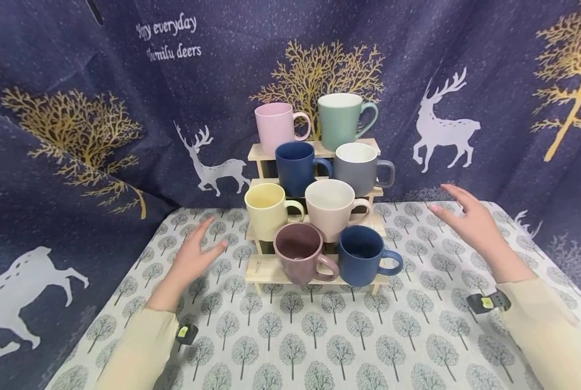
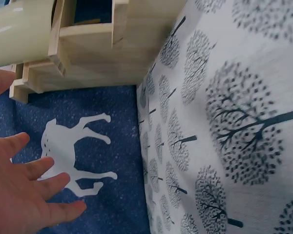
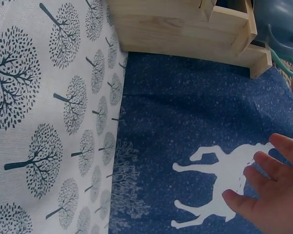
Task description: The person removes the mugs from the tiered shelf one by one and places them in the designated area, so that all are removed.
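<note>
A stepped wooden rack (image 1: 266,271) carries several mugs, two to a step. On the top step are a pink mug (image 1: 274,130) and a green mug (image 1: 338,122); below them stand a navy mug (image 1: 295,169) and a grey mug (image 1: 354,172). Lower down sit a yellow mug (image 1: 266,212) and a pale beige mug (image 1: 328,211). A mauve mug (image 1: 295,257) and a second blue mug (image 1: 359,260) occupy the bottom step. My left hand (image 1: 193,257) hovers left of the rack, fingers extended, holding nothing. To its right, my right hand (image 1: 470,222) is likewise spread and bare.
The table wears a white cloth (image 1: 314,352) printed with grey trees. Behind it hangs a dark blue curtain (image 1: 241,65) with white deer and golden trees. Every mug handle in the head view points right.
</note>
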Tool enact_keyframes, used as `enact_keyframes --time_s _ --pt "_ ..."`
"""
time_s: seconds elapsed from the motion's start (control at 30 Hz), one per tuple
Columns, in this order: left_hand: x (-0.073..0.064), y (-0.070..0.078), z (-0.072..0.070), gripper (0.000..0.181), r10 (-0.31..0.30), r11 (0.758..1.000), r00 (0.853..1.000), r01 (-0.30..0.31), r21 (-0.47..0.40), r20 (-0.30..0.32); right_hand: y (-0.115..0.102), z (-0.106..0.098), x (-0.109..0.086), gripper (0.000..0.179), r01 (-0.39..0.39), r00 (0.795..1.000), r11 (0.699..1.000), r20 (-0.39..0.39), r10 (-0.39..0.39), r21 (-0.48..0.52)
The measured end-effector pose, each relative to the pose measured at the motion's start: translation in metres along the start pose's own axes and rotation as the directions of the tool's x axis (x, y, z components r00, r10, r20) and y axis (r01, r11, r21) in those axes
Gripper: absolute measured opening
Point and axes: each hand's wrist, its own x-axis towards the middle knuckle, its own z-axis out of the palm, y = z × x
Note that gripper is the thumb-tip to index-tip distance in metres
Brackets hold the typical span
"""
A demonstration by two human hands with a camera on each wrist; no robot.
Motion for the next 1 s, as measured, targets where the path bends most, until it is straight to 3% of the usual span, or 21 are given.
enact_keyframes --time_s 0.37,0.67,0.87,1.0 --pt "-0.014 0.006 0.010 0.065 -0.066 0.979 0.994 0.081 -0.188 0.083 -0.012 -0.011 0.013 0.068 -0.025 1.000 0.997 0.003 0.025 0.079" --pt "-0.016 0.004 0.024 0.061 -0.072 0.930 0.985 0.124 -0.345 0.159 -0.024 -0.030 0.027 0.073 -0.079 0.996 0.981 0.059 0.070 0.179" --pt "-0.018 0.007 0.026 0.060 -0.110 0.881 0.969 0.198 -0.429 0.222 -0.032 -0.033 0.033 0.073 -0.090 0.995 0.982 0.059 0.081 0.167" --pt "-0.020 0.009 0.029 0.060 -0.109 0.864 0.963 0.215 -0.454 0.247 -0.035 -0.034 0.038 0.072 -0.087 0.995 0.985 0.062 0.078 0.149"
